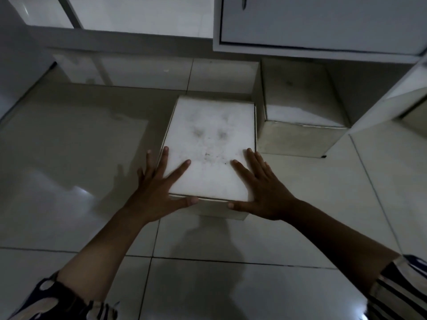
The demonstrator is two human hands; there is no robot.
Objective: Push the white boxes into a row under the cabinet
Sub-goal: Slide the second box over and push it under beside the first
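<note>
Pressing flat on the near corners of the smudged white box (pixel 209 148), left hand (pixel 159 185) and right hand (pixel 260 188) splayed, gripping nothing; just beside the second white box (pixel 298 116) already under the cabinet (pixel 323 31). Risk: skewing or jamming against it through uneven pressure on glossy floor tiles (pixel 69 158). Matte, rectangular, cardboard-like.

Glossy pale tiled floor (pixel 69 158) with dark grout lines, striped sleeves (pixel 397 287) at the lower corners

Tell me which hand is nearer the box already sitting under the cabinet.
Right. The right hand lies on the near box's right corner, the side facing the tucked box; the left hand lies on its left corner, farther away.
</note>
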